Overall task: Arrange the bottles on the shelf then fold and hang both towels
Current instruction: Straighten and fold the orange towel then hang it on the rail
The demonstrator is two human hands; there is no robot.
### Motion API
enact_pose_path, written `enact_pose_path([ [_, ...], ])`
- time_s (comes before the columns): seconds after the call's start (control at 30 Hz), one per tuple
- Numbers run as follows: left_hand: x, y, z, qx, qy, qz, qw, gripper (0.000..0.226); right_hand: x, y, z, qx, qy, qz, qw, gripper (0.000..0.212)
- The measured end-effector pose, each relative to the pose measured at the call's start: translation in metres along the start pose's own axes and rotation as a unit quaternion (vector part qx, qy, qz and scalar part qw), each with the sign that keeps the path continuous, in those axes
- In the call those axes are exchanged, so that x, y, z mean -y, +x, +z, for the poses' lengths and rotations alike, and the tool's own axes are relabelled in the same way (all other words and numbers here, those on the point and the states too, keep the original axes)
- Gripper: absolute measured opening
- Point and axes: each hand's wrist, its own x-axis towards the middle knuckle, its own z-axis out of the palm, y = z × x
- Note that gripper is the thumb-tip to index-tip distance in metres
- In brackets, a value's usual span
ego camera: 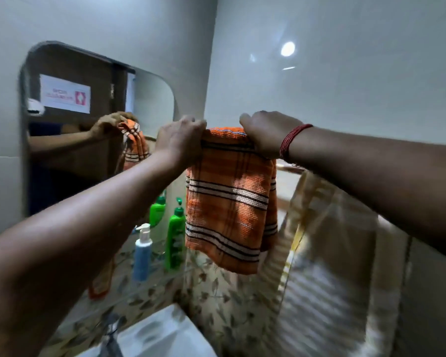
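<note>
Pale glossy walls (345, 73), rounded mirror (101, 119), white basin (160, 336) below.

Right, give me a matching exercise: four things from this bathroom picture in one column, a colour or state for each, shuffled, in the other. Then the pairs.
Things
1. held towel
2. tall bottle
3. pump bottle
4. second towel

Descriptions
A. blue body with white pump top
B. orange with dark and white stripes, gripped at its top by both hands
C. pale cream, hanging at the right
D. green, standing upright

Pairs: 1-B, 2-D, 3-A, 4-C
</note>
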Motion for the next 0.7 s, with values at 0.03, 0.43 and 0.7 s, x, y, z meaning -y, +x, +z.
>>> enact_pose_path([
  [0.03, -0.008, 0.010, 0.009, -0.003, -0.027, -0.027, 0.999, 0.019, -0.010, 0.001, 0.003, -0.005, -0.019, 0.007, 1.000, 0.025],
  [0.43, -0.087, 0.051, 0.119, 0.046, -0.283, 0.011, 0.958, 0.024, -0.060, 0.008, 0.050, 0.010, -0.129, 0.049, 0.990, 0.029],
  [0.7, -0.077, 0.076, 0.144, 0.165, -0.195, 0.121, 0.959, 0.036, 0.005, 0.008, 0.069, 0.101, -0.059, 0.056, 0.992, 0.050],
])
